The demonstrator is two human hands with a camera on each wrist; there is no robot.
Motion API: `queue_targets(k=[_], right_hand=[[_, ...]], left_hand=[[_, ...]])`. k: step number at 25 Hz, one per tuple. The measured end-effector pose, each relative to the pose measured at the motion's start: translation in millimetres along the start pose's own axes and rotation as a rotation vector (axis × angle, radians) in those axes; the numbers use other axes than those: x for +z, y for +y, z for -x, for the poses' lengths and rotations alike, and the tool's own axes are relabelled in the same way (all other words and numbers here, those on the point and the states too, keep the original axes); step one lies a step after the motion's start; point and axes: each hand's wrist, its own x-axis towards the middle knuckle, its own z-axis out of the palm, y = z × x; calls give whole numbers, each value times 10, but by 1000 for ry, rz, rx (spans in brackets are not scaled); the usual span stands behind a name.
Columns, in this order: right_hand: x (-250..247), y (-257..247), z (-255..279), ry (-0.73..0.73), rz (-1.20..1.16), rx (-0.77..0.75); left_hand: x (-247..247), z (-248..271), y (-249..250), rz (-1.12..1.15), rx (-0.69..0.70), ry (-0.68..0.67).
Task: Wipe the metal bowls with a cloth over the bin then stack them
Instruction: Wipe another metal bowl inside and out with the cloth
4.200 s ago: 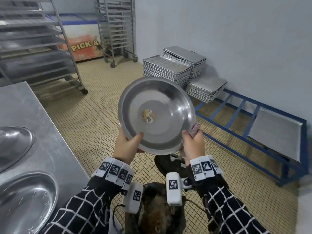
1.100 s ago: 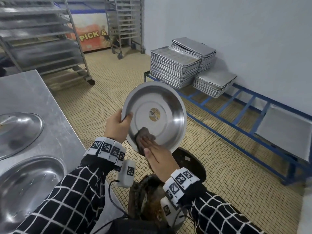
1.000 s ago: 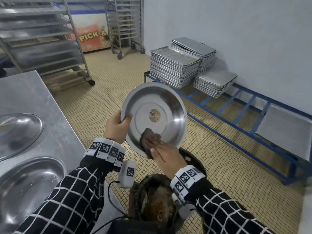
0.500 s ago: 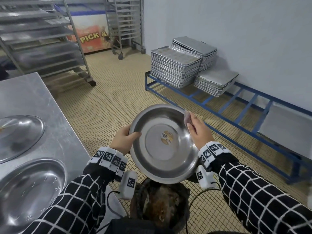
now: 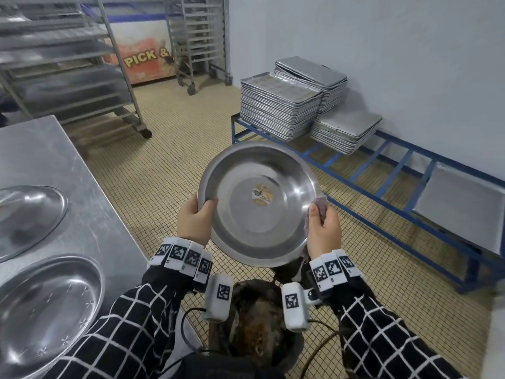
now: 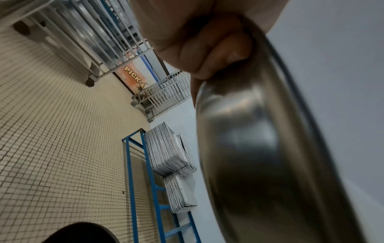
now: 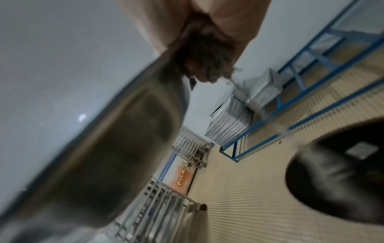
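Observation:
I hold a shallow metal bowl (image 5: 259,203) tilted toward me above the dark bin (image 5: 259,343). A round sticker sits at its centre. My left hand (image 5: 194,220) grips the left rim, thumb inside, fingers behind, seen close as my left hand (image 6: 199,41) on the bowl (image 6: 259,156). My right hand (image 5: 323,228) pinches a brownish cloth (image 5: 318,206) against the right rim. From the right wrist the cloth (image 7: 205,54) shows bunched against the bowl (image 7: 104,156).
A steel table (image 5: 71,173) at left carries two more metal bowls (image 5: 43,310) (image 5: 27,212). A blue floor rack (image 5: 396,181) with stacked trays (image 5: 281,105) runs along the right wall. Wheeled tray racks (image 5: 68,64) stand at the back.
My right hand with the cloth left the bowl's inside bottom and moved up the right rim, then down to the right edge. The bowl dropped lower, then rose and tilted toward me.

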Motion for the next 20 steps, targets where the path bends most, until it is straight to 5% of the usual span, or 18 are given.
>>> queue_targets(k=[4,8,11,15,20], right_hand=[[-58,-269,-227,-9,-11,-108],[-267,-451,-410,-170,64,-221],[-237,-375,-221,-101,24,-167],[-90,-336,24,143,-84,-69],[141,-425,78,228,-161,-35]], left_hand=[[-55,-1,58,-30,109,-22],[-215,-66,62,137,-127,-265],[-229,-92,68,176,-176,-173],[-128,-29,142,173,-93,-58],[144,154,193,298,5,19]])
